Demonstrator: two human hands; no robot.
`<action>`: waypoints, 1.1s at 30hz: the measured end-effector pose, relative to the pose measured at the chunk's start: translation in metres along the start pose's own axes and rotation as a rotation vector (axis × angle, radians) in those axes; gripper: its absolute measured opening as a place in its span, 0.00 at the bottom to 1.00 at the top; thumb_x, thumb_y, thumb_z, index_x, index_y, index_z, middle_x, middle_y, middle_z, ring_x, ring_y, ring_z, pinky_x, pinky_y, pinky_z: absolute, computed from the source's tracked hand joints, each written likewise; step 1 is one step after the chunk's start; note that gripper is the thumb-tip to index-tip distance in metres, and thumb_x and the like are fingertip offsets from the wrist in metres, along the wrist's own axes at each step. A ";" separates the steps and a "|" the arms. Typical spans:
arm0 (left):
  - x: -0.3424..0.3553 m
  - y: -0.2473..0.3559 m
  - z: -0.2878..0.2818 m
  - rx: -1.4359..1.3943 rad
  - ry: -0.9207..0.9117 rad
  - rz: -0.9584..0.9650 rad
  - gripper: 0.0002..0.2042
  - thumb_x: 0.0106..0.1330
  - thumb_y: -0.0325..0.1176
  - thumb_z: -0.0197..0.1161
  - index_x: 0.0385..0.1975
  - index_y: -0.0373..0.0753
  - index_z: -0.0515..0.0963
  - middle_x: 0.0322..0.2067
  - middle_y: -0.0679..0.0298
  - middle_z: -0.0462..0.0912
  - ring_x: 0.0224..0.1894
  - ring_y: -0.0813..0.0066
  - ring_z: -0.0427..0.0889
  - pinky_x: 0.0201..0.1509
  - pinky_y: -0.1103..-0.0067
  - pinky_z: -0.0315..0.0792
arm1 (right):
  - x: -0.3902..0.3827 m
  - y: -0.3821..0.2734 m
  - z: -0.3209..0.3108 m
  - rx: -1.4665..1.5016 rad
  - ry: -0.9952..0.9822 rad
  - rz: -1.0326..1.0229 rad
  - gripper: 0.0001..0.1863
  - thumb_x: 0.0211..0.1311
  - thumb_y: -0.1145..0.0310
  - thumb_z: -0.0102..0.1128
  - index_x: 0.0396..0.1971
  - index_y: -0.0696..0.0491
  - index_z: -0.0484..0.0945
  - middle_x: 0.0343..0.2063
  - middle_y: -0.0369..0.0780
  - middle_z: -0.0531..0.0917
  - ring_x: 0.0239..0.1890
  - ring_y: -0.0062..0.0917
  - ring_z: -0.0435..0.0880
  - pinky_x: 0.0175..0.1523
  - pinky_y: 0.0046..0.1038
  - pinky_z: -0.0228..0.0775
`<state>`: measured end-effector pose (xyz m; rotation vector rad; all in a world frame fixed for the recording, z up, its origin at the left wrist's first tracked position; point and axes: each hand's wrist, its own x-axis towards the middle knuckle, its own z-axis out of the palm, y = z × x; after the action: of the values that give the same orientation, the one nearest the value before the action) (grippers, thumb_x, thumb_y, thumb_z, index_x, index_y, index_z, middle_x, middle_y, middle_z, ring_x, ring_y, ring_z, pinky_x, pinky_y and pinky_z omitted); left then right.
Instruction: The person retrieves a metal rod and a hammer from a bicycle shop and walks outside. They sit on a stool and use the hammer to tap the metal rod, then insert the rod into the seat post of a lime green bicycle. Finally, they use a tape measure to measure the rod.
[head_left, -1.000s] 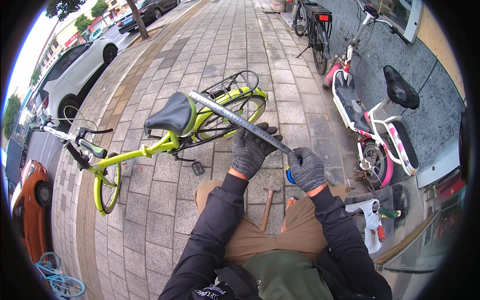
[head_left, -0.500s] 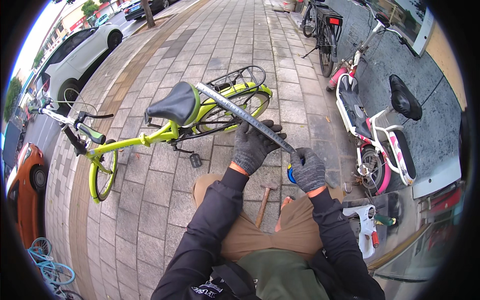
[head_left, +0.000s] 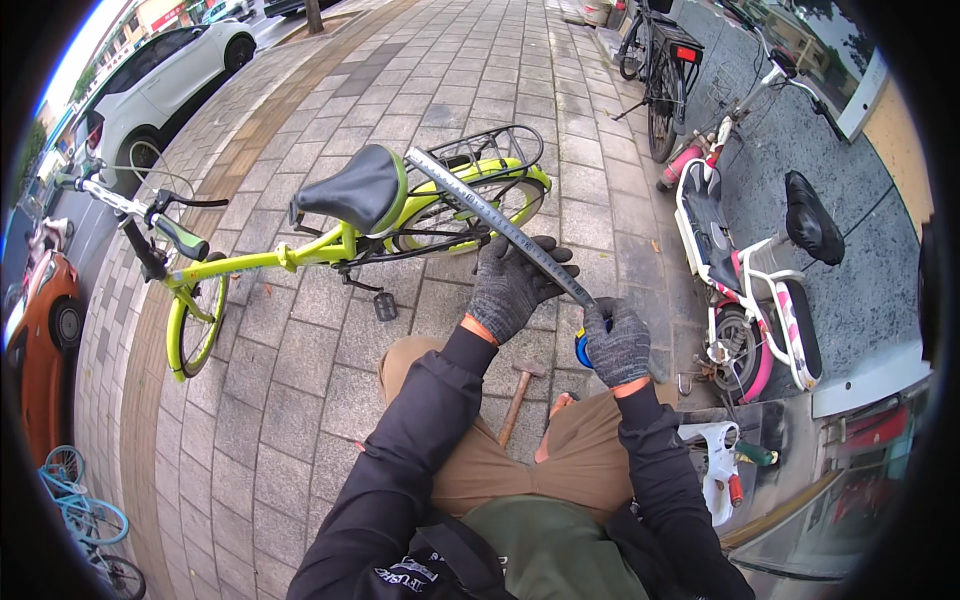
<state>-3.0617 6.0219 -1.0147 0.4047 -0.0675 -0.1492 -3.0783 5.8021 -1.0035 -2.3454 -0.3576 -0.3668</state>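
A tape measure is stretched out in front of me, its pale blade [head_left: 480, 208] slanting from beside the bicycle saddle down to my right hand. My right hand [head_left: 617, 340], in a grey knitted glove, is closed round the tape measure; part of its blue case [head_left: 583, 348] shows beside the fingers. Under the blade, my gloved left hand [head_left: 505, 292] is open with its fingers stretched out, and the blade lies across it. Beyond the hands stands a lime-green bicycle [head_left: 310, 252] with a black saddle [head_left: 352, 190]. The blade's far end appears near the saddle's rear; contact is unclear.
A wooden-handled hammer [head_left: 515, 405] lies on the paving between my legs. To the right stand a white and pink scooter [head_left: 722, 262] and a dark bicycle [head_left: 663, 85]. White [head_left: 150, 85] and orange [head_left: 45, 345] cars are at the left.
The view has shifted slightly, so the green bicycle appears a little higher. Both hands keep nearly the same pose, and the blade is still stretched out.
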 end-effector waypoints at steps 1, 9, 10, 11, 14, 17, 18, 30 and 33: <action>0.001 -0.001 -0.002 -0.002 -0.002 -0.001 0.39 0.68 0.67 0.52 0.59 0.32 0.76 0.56 0.44 0.82 0.61 0.38 0.79 0.69 0.47 0.69 | 0.000 0.002 0.001 -0.006 0.002 -0.007 0.12 0.64 0.60 0.69 0.38 0.54 0.84 0.31 0.49 0.87 0.35 0.45 0.89 0.42 0.40 0.80; 0.003 -0.001 -0.005 -0.018 -0.007 -0.002 0.39 0.69 0.68 0.51 0.59 0.32 0.76 0.58 0.41 0.80 0.62 0.37 0.78 0.69 0.46 0.69 | 0.000 0.001 0.003 -0.020 -0.004 0.006 0.11 0.67 0.61 0.67 0.38 0.54 0.84 0.29 0.48 0.87 0.33 0.41 0.88 0.41 0.39 0.78; 0.003 -0.001 -0.005 -0.018 -0.004 -0.002 0.40 0.69 0.68 0.51 0.59 0.31 0.76 0.58 0.41 0.80 0.62 0.37 0.78 0.69 0.45 0.68 | 0.000 0.001 0.003 -0.029 0.000 -0.008 0.11 0.68 0.62 0.66 0.37 0.55 0.84 0.29 0.48 0.86 0.32 0.40 0.88 0.40 0.38 0.78; 0.003 0.000 -0.005 -0.018 -0.001 -0.003 0.40 0.69 0.68 0.50 0.59 0.31 0.76 0.58 0.40 0.80 0.62 0.36 0.78 0.69 0.45 0.68 | 0.000 0.001 0.003 -0.028 0.001 -0.012 0.11 0.68 0.62 0.66 0.37 0.55 0.84 0.29 0.48 0.86 0.32 0.39 0.88 0.40 0.38 0.78; 0.003 0.000 -0.005 -0.028 -0.001 -0.006 0.40 0.69 0.68 0.50 0.59 0.31 0.76 0.58 0.40 0.79 0.62 0.36 0.78 0.69 0.45 0.68 | 0.000 0.001 0.003 -0.022 -0.003 -0.013 0.11 0.67 0.61 0.67 0.38 0.54 0.84 0.29 0.48 0.86 0.33 0.41 0.88 0.41 0.39 0.78; 0.003 0.000 -0.004 -0.027 0.012 -0.008 0.40 0.69 0.68 0.50 0.59 0.31 0.76 0.58 0.40 0.80 0.62 0.37 0.78 0.69 0.44 0.68 | 0.000 0.002 0.002 -0.012 -0.014 0.005 0.13 0.66 0.59 0.68 0.38 0.54 0.84 0.31 0.49 0.87 0.34 0.45 0.88 0.41 0.41 0.79; 0.003 0.000 -0.004 -0.022 0.017 -0.008 0.40 0.69 0.68 0.50 0.58 0.31 0.76 0.58 0.40 0.80 0.62 0.37 0.78 0.69 0.44 0.68 | 0.000 0.001 0.002 -0.010 -0.017 0.007 0.13 0.66 0.58 0.68 0.38 0.54 0.84 0.31 0.49 0.87 0.34 0.45 0.88 0.41 0.41 0.79; 0.003 0.000 0.004 -0.047 0.125 -0.015 0.35 0.73 0.66 0.42 0.46 0.36 0.79 0.49 0.44 0.84 0.56 0.37 0.82 0.63 0.45 0.73 | 0.000 -0.001 0.002 -0.026 -0.029 0.029 0.12 0.64 0.59 0.68 0.38 0.53 0.84 0.31 0.49 0.87 0.35 0.46 0.88 0.42 0.42 0.79; 0.003 0.000 0.006 -0.067 0.129 -0.010 0.34 0.72 0.66 0.42 0.44 0.37 0.80 0.46 0.46 0.85 0.55 0.37 0.83 0.62 0.46 0.74 | 0.001 0.000 0.003 -0.017 -0.033 0.027 0.12 0.65 0.59 0.68 0.38 0.53 0.84 0.31 0.49 0.87 0.35 0.46 0.88 0.42 0.41 0.79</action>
<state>-3.0592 6.0190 -1.0093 0.3471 0.0667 -0.1348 -3.0771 5.8045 -1.0055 -2.3730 -0.3400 -0.3193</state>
